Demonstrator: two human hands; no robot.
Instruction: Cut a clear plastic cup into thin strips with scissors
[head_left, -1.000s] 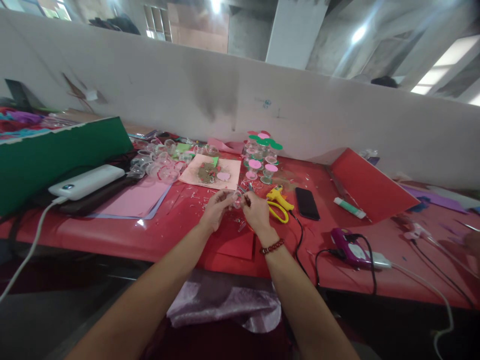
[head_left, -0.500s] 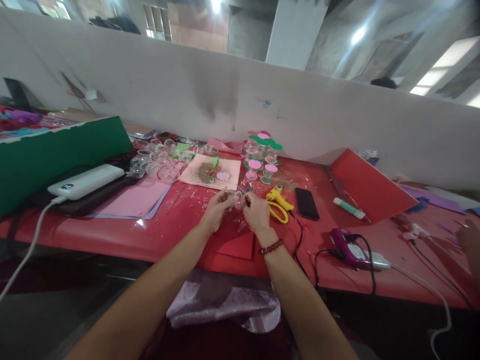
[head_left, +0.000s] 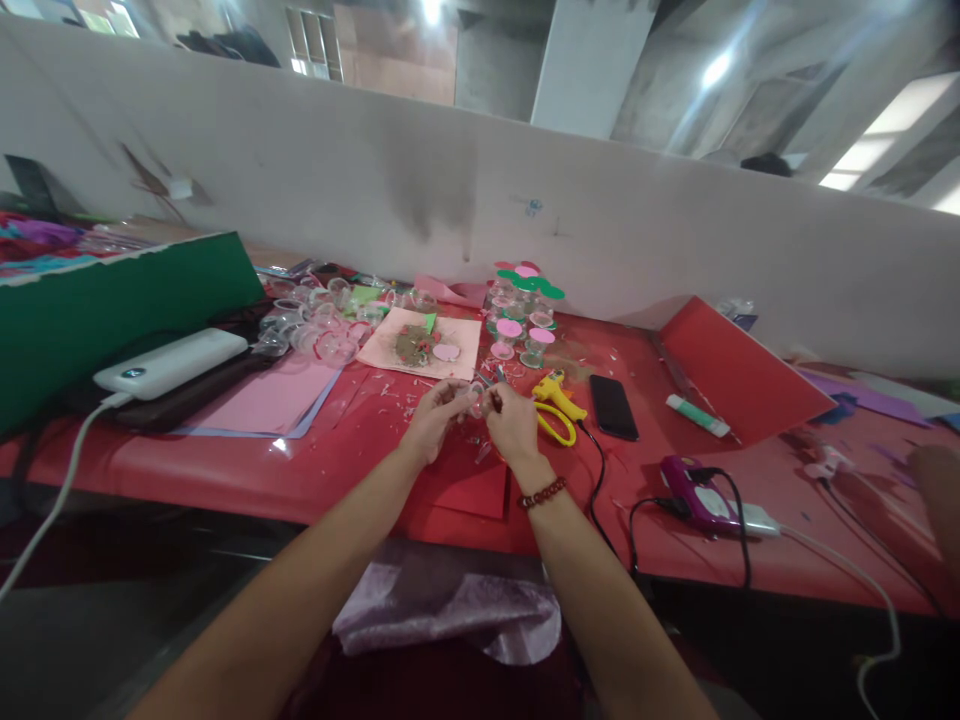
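Observation:
In the head view, my left hand (head_left: 436, 418) is closed around a small clear plastic cup (head_left: 477, 398) with a pinkish edge, above the red table. My right hand (head_left: 513, 424), wearing a beaded bracelet, is pinched against the cup's right side; what lies between its fingertips is hidden. Just beyond the fingers lie the blades of scissors (head_left: 489, 378). Their yellow handle (head_left: 556, 424) rests right of my right hand, beside a yellow glue gun (head_left: 561, 393). Below my hands lies a red sheet (head_left: 469, 487).
Clear cups with pink and green paper discs (head_left: 517, 325) stand stacked behind. Loose clear cups (head_left: 319, 325) pile up at left, near a power bank (head_left: 172, 362). To the right are a phone (head_left: 613, 407), a glue stick (head_left: 697, 416) and a purple power adapter (head_left: 697, 497). Another person's hand (head_left: 937, 490) shows at far right.
My hands stay almost in place on the cup, the right one shifting very slightly. At far right, the other person's hand has moved a little left.

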